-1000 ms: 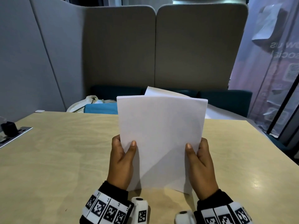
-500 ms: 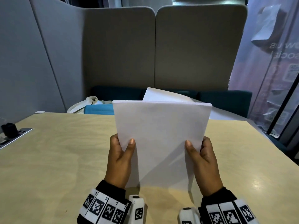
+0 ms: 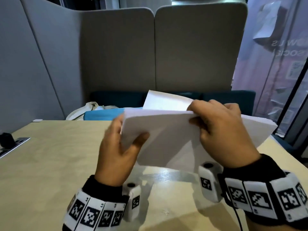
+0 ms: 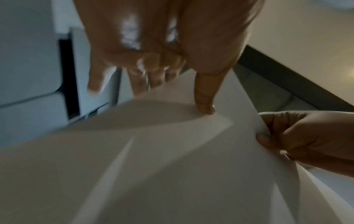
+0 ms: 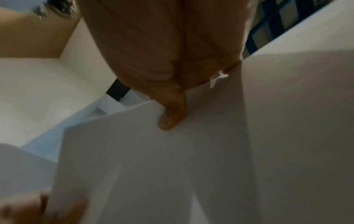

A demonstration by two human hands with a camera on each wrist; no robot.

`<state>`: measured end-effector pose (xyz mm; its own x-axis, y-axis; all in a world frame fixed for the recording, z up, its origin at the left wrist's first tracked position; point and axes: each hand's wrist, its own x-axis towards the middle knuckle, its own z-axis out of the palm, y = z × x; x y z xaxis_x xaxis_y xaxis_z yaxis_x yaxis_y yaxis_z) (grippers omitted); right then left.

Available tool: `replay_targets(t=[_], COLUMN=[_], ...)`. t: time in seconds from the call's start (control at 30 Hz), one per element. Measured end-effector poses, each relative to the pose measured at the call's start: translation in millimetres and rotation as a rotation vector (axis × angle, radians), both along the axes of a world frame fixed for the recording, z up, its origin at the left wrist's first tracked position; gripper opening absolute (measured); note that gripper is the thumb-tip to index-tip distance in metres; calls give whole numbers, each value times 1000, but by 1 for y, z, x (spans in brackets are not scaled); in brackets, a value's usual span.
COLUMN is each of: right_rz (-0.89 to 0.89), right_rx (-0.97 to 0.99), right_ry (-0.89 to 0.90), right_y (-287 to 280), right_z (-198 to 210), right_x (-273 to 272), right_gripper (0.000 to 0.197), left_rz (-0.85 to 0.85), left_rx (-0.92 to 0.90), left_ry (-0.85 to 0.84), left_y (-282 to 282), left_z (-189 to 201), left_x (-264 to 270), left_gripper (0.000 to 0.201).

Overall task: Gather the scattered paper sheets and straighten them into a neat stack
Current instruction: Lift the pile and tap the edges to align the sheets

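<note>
Paper stack [image 3: 168,139]: held above the bench [image 3: 50,164], tilted, long axis going left to right.
Left hand [image 3: 116,152]: grasps the left edge, thumb on the front.
Right hand [image 3: 221,130]: pinches the top edge; sheets fan out on its right side.
Loose sheet [image 3: 166,100]: behind the stack, nearer the right hand.

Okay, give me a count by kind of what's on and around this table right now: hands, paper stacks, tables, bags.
Hands: 2, left hand and right hand
Paper stacks: 1, paper stack
Tables: 1, wooden table
Bags: 1, white bag
Total: 5
</note>
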<state>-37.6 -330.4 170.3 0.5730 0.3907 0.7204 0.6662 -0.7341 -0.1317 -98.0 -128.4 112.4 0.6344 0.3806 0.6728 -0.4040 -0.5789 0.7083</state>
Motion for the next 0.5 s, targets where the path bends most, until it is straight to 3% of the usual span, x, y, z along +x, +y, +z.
replay_targets(t=[0.07,0.17,0.3,0.4,0.5], right_rz=[25,30,-189,-76,226], right_rx=[-34,-35,43,384,869], right_ry=[26,124,188,346,697], right_y=[2,-6,-40,-61,-59], right_z=[-6,-18,-40,-60,-84], right_x=[-3,2,19,32,38], right_gripper=[17,4,40,26,48], left_rz=[-151,-118,-123,-160,-167], left_rx=[-239,-348,-421,-451,-469], left_ry=[30,49,81,89,102], left_y=[0,4,19,29,31], left_z=[-17,-41,-58,-62,-67], left_x=[3,5,3,0,1], left_gripper=[30,35,30,29,29])
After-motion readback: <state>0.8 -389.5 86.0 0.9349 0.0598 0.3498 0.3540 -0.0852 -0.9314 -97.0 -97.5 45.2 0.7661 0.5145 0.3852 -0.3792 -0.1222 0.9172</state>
